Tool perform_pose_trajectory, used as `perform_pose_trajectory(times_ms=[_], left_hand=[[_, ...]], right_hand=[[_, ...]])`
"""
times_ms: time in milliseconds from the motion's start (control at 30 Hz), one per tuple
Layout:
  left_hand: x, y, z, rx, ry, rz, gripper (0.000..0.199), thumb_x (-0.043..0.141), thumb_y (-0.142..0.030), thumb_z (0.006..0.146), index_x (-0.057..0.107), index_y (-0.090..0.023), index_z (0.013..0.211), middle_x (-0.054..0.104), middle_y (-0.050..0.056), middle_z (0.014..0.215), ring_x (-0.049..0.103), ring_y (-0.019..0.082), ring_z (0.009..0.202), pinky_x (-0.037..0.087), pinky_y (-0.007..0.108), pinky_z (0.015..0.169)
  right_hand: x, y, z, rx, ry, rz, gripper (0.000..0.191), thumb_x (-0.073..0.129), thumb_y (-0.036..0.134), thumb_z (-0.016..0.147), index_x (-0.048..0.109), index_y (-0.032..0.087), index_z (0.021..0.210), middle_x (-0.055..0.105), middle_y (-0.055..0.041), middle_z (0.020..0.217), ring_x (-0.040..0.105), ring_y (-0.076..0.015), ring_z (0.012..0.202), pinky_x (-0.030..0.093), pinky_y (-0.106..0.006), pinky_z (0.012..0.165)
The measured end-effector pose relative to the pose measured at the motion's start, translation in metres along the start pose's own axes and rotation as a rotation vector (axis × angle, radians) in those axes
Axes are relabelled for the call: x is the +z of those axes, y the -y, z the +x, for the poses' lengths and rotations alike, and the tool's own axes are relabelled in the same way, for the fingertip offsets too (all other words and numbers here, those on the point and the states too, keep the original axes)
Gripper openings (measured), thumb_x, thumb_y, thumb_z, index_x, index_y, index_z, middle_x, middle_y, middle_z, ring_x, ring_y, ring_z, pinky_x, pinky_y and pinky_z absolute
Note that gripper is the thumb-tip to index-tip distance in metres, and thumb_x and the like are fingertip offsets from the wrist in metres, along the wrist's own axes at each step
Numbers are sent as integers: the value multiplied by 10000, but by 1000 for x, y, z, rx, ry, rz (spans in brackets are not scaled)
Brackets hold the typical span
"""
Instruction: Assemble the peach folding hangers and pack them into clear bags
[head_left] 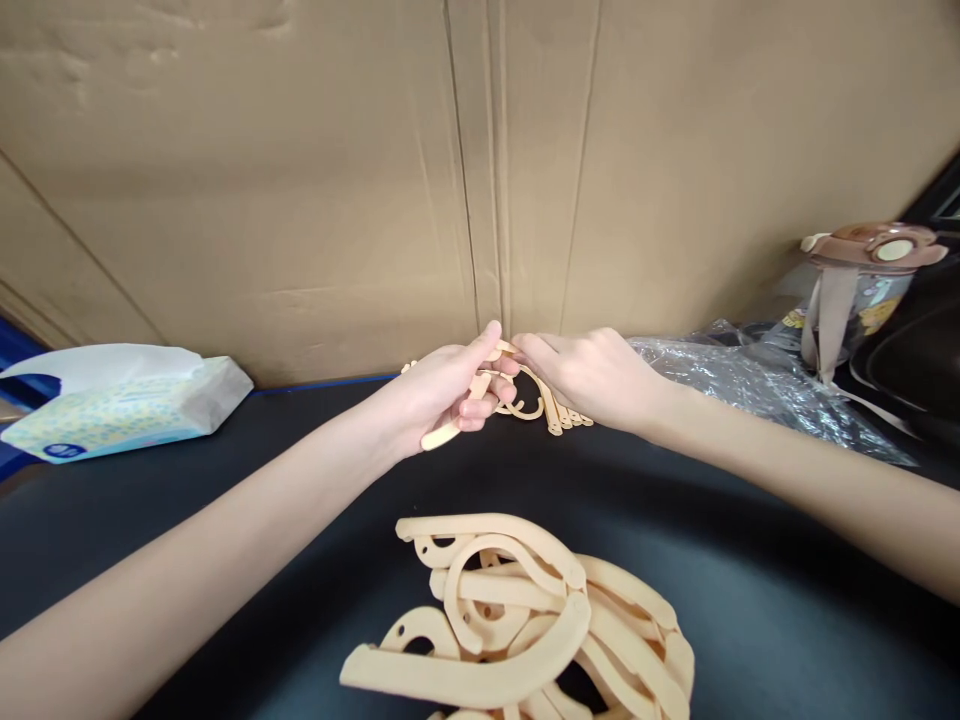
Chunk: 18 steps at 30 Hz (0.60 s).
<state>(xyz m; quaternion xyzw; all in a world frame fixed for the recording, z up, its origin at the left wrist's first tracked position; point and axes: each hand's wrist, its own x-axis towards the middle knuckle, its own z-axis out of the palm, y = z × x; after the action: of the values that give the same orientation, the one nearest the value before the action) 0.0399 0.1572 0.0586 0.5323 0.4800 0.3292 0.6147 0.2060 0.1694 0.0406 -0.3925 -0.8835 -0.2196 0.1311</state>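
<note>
My left hand [469, 375] is closed around a cream plastic folding hanger [441, 436], whose curved arm sticks out below the fingers. Thumb and fingers of my right hand [589, 375] pinch the hanger's other end, close to the left fingertips. Part of the hanger is hidden by the fingers. Just behind and below the hands lie several more cream hangers [553, 412], their ends side by side. Nearer to me is a loose pile of folded hangers [465, 680] with curved arms and round hooks, touched by neither hand.
A black tabletop [300, 560] lies beneath everything. Tall brown cardboard [300, 200] stands along the back. At left sits a soft tissue pack [142, 405]. On the right are a crumpled clear plastic bag [750, 385] and a strapped water bottle with a brown lid [862, 245].
</note>
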Motion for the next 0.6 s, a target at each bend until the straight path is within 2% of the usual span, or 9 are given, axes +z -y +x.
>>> perform_pose_trajectory(times_ms=[67, 133, 200, 233, 267, 333, 433, 500, 600], left_hand=[[5, 3, -1, 106, -78, 184, 403, 335, -452, 979, 457, -174, 714, 374, -70, 481, 229, 31, 339, 189, 168, 356], [7, 9, -2, 314, -200, 474, 365, 381, -428, 963, 416, -191, 687, 364, -65, 486, 303, 64, 386, 236, 194, 405], [3, 14, -2, 501, -300, 713, 305, 395, -404, 950, 409, -201, 722, 453, -43, 541, 408, 97, 461, 298, 213, 470], [-3, 16, -1, 533, -332, 781, 288, 370, -407, 951, 420, -203, 754, 502, -32, 584, 451, 109, 498, 324, 220, 499], [-11, 17, 1, 521, -343, 797, 299, 325, -418, 955, 441, -201, 786, 543, -22, 623, 481, 115, 516, 343, 223, 513], [-35, 18, 5, 410, -393, 878, 412, 281, -478, 935, 521, -189, 768, 570, -7, 640, 491, 123, 508, 351, 231, 503], [-78, 19, 15, 329, -415, 947, 454, 389, -548, 851, 660, -189, 782, 587, 4, 566, 514, 162, 516, 347, 252, 500], [-103, 23, 20, 302, -443, 996, 460, 410, -561, 825, 691, -199, 784, 644, 30, 648, 563, 190, 594, 379, 268, 540], [-124, 32, 22, 286, -508, 1094, 410, 478, -536, 780, 707, -204, 861, 679, 76, 873, 596, 248, 774, 415, 315, 651]], right_hand=[[1, 0, 2, 88, 37, 147, 195, 395, 117, 904, 589, 116, 885, 621, -50, 626, 490, -132, 493, 205, -269, 473], [4, -9, 6, 201, 62, 409, 251, 375, 138, 910, 592, 129, 784, 591, -28, 571, 486, -115, 471, 274, -256, 493], [8, -27, 10, 341, 86, 678, 329, 356, 205, 933, 588, 144, 708, 560, -7, 532, 481, -100, 450, 329, -245, 502], [11, -39, 12, 425, 88, 772, 331, 353, 257, 945, 607, 146, 764, 549, 2, 530, 470, -101, 432, 336, -247, 484], [14, -50, 13, 499, 45, 827, 328, 352, 301, 953, 614, 150, 824, 534, 11, 530, 465, -102, 432, 346, -248, 478], [19, -72, 11, 573, -87, 807, 296, 390, 345, 945, 600, 159, 852, 540, 8, 575, 476, -103, 476, 373, -254, 506], [21, -92, 1, 525, -232, 690, 204, 508, 364, 889, 582, 175, 861, 642, -38, 759, 576, -139, 652, 436, -288, 625], [21, -95, -12, 471, -270, 630, 195, 554, 375, 855, 589, 184, 860, 679, -58, 881, 622, -165, 748, 457, -306, 675], [21, -93, -35, 395, -212, 448, 173, 556, 356, 849, 609, 191, 845, 692, -51, 877, 644, -185, 749, 455, -307, 651]])
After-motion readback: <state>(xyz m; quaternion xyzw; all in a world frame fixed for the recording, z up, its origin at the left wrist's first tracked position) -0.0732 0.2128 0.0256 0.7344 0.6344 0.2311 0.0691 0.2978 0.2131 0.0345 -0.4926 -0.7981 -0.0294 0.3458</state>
